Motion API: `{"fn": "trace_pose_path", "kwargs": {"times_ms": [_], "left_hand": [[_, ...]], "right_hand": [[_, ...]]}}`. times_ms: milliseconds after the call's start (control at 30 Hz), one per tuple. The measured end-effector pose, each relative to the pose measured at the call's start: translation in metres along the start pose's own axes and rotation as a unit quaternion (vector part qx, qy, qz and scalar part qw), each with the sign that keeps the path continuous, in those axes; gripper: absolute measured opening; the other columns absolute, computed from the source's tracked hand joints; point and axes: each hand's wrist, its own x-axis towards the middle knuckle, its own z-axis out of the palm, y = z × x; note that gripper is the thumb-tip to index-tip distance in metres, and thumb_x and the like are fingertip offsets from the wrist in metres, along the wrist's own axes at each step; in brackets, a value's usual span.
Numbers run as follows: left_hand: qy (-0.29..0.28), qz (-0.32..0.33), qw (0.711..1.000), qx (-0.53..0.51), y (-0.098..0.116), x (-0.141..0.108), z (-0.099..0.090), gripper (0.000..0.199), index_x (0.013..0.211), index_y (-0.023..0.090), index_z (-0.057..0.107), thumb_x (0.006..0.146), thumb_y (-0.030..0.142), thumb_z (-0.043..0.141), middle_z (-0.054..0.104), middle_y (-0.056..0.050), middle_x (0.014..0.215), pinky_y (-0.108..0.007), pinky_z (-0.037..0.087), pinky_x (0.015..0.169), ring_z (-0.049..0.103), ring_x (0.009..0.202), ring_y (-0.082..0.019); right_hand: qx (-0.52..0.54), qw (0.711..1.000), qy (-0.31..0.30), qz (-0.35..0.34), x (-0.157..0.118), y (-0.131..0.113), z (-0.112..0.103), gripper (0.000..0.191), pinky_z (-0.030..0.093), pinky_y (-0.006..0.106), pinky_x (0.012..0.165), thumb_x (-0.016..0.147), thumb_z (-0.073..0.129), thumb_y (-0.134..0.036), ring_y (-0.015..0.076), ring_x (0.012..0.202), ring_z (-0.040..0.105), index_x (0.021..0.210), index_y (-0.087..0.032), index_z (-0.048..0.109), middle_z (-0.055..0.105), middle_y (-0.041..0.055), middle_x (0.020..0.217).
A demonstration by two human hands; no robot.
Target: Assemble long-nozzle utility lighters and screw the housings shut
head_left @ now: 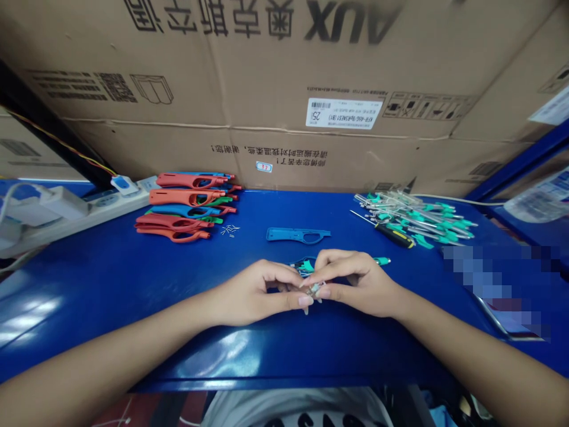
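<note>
Near the front middle of the blue table, my left hand [262, 292] and my right hand [355, 283] meet, both closed on a small clear and metallic part [315, 289] between the fingertips. Just behind the fingers lies a blue piece with a green trigger part [306, 267], mostly hidden by the hands. A green tip [382, 261] shows beyond my right hand. Farther back, a blue lighter-shaped shell half [297, 235] lies flat.
Red, orange and blue shells [186, 197] are stacked at left, beside small screws [230, 230]. Metal rods with green parts [418, 216] and a screwdriver [395, 235] lie right. A power strip [102, 204] is far left; cardboard [249, 107] stands behind. A phone-like object [502, 302] lies at right.
</note>
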Motion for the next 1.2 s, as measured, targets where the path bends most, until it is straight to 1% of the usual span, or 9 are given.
{"fn": "trace_pose_path", "kwargs": {"times_ms": [133,267,333,433,633,800,900,1033,1200], "left_hand": [[0.01,-0.012,0.999,-0.038,-0.002,0.001,-0.001,0.018,0.088,0.017,0.076,0.091,0.033,0.067,0.074,-0.004,0.088,-0.027,0.053,0.076,0.065,0.08,-0.015],[0.1,-0.046,0.992,-0.059,-0.006,0.005,-0.007,0.022,0.089,0.017,0.074,0.087,0.038,0.07,0.072,-0.002,0.079,-0.024,0.051,0.065,0.061,0.068,-0.012],[0.152,-0.073,0.983,-0.066,-0.009,0.008,-0.011,0.025,0.087,0.016,0.072,0.085,0.041,0.072,0.068,0.0,0.075,-0.022,0.049,0.058,0.057,0.061,-0.01],[0.188,-0.103,0.974,-0.077,-0.012,0.012,-0.014,0.029,0.081,0.015,0.069,0.082,0.043,0.074,0.063,0.002,0.069,-0.02,0.048,0.051,0.054,0.055,-0.008],[0.18,-0.123,0.972,-0.09,-0.016,0.013,-0.014,0.03,0.084,0.013,0.068,0.078,0.041,0.078,0.057,0.005,0.065,-0.018,0.046,0.046,0.053,0.046,-0.005],[0.184,-0.126,0.971,-0.087,-0.023,0.013,-0.012,0.035,0.087,0.012,0.068,0.073,0.04,0.082,0.059,0.004,0.072,-0.018,0.046,0.042,0.053,0.044,-0.005],[0.194,-0.127,0.971,-0.062,-0.024,0.014,-0.011,0.035,0.087,0.012,0.068,0.074,0.041,0.081,0.058,0.004,0.071,-0.017,0.044,0.04,0.05,0.042,-0.004],[0.193,-0.119,0.974,-0.021,-0.023,0.015,-0.009,0.032,0.089,0.012,0.071,0.078,0.042,0.077,0.056,0.004,0.067,-0.015,0.038,0.037,0.047,0.04,-0.003],[0.196,-0.114,0.974,-0.003,-0.023,0.013,-0.007,0.031,0.091,0.012,0.071,0.081,0.041,0.075,0.055,0.004,0.067,-0.015,0.035,0.036,0.046,0.039,-0.004]], "right_hand": [[-0.001,1.0,0.004,0.017,0.001,0.001,-0.001,0.021,0.053,0.026,0.065,0.091,0.071,-0.031,0.0115,0.07,0.062,0.11,-0.027,0.077,0.066,0.0011,0.081],[-0.112,0.987,0.094,0.065,0.004,0.005,-0.004,0.027,0.048,0.025,0.06,0.093,0.065,-0.035,0.0117,0.067,0.055,0.117,-0.023,0.072,0.063,0.0023,0.085],[-0.169,0.976,0.114,0.078,0.004,0.009,-0.006,0.023,0.046,0.025,0.057,0.095,0.061,-0.034,0.0111,0.062,0.052,0.112,-0.021,0.071,0.062,0.0024,0.084],[-0.253,0.963,0.078,0.056,0.002,0.014,-0.005,0.015,0.046,0.027,0.061,0.094,0.061,-0.027,0.013,0.067,0.056,0.102,-0.021,0.072,0.064,0.0038,0.086],[-0.358,0.931,-0.003,0.067,0.0,0.015,0.003,0.011,0.047,0.029,0.071,0.093,0.063,-0.028,0.0161,0.083,0.063,0.1,-0.023,0.07,0.067,0.0043,0.101],[-0.276,0.956,0.05,0.081,0.003,0.018,0.003,0.007,0.043,0.026,0.062,0.091,0.064,-0.024,0.01,0.064,0.053,0.087,-0.02,0.068,0.065,0.003,0.094],[-0.16,0.968,0.111,0.159,0.004,0.021,0.0,0.017,0.036,0.023,0.049,0.087,0.068,-0.035,0.0075,0.048,0.043,0.083,-0.019,0.066,0.058,-0.0016,0.069],[0.015,0.951,0.154,0.267,0.008,0.023,-0.004,0.037,0.041,0.023,0.041,0.078,0.075,-0.053,0.0114,0.043,0.052,0.085,-0.019,0.061,0.054,-0.005,0.05],[0.077,0.954,0.144,0.253,0.01,0.026,-0.006,0.04,0.051,0.024,0.047,0.073,0.081,-0.051,0.0125,0.048,0.062,0.084,-0.019,0.061,0.064,-0.0018,0.057]]}}
